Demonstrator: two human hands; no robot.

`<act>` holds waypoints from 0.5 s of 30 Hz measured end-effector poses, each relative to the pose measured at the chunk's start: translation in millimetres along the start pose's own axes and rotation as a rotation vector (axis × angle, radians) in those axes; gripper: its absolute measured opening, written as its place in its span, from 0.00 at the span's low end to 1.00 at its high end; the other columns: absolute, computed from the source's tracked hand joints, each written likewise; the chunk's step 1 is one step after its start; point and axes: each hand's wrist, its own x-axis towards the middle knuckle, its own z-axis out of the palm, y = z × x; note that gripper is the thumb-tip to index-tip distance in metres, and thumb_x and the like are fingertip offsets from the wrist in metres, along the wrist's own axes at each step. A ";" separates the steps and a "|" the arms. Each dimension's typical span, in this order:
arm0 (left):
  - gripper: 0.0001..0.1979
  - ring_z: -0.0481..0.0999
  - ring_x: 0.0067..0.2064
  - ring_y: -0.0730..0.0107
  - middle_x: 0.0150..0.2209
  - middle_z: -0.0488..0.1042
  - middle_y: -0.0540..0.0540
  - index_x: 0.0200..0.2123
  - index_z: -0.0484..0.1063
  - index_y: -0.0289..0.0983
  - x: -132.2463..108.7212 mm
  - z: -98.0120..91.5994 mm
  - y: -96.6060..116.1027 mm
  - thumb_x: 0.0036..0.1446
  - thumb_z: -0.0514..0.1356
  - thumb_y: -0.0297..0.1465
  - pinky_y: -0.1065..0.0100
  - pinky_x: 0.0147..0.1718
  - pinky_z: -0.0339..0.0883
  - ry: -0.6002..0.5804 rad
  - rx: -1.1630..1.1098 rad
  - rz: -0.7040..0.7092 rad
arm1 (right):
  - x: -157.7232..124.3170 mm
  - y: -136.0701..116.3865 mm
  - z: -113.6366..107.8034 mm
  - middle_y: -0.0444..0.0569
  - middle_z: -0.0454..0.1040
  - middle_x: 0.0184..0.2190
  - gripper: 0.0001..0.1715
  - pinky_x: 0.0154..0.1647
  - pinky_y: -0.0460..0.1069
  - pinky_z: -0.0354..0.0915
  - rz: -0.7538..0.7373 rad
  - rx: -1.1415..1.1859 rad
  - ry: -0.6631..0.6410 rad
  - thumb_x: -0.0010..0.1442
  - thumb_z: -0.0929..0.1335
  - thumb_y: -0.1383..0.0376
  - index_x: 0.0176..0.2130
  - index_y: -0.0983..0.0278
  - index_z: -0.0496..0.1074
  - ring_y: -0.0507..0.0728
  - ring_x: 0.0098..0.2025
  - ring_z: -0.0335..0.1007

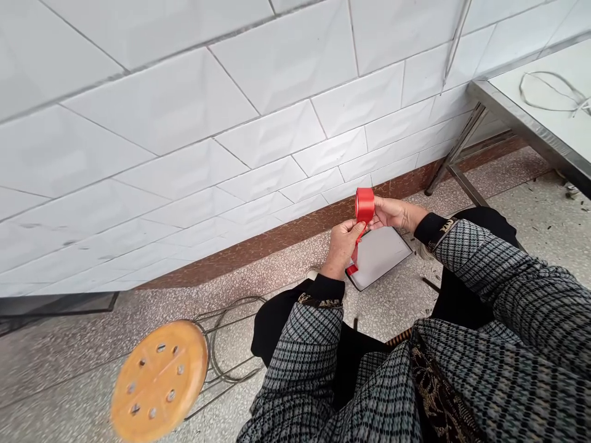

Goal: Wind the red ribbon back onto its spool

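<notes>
A shiny red ribbon [365, 200] forms a wide loop between my two hands. My left hand [342, 243] pinches the ribbon at the bottom of the loop, thumb on top. Below that hand a tail of the ribbon hangs down over a pale grey, dark-edged flat board [383, 253] on the floor. My right hand [392, 213] is at the loop's right side, its fingertips against the ribbon and partly hidden behind it.
An orange round stool [159, 381] with metal legs lies tipped over at lower left. A steel-framed table [530, 114] with a looped cord [549, 86] on top stands at right. White wall tiles [258, 154] rise ahead. Small scraps dot the speckled floor.
</notes>
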 end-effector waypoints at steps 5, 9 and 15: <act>0.14 0.59 0.21 0.78 0.19 0.63 0.60 0.42 0.74 0.39 -4.0 3.4 0.3 0.53 0.70 0.31 0.72 0.24 0.52 0.108 0.038 0.115 | -2.4 -0.5 -1.1 0.48 0.80 0.25 0.19 0.28 0.46 0.74 0.042 0.027 -0.054 0.75 0.67 0.53 0.45 0.65 0.79 0.52 0.22 0.71; 0.22 0.65 0.23 0.76 0.23 0.72 0.57 0.55 0.73 0.39 -3.0 1.4 -4.4 0.58 0.68 0.31 0.71 0.27 0.60 0.031 0.042 0.193 | -4.3 0.2 -0.4 0.45 0.79 0.24 0.19 0.27 0.45 0.74 0.049 0.022 -0.075 0.75 0.67 0.52 0.46 0.64 0.79 0.51 0.21 0.70; 0.31 0.73 0.27 0.73 0.28 0.78 0.53 0.59 0.73 0.39 6.7 -9.1 -10.2 0.53 0.74 0.36 0.69 0.30 0.67 -0.124 -0.067 0.115 | -4.8 1.7 -3.0 0.46 0.77 0.23 0.20 0.28 0.45 0.74 0.066 -0.059 -0.111 0.72 0.70 0.49 0.43 0.64 0.78 0.51 0.22 0.70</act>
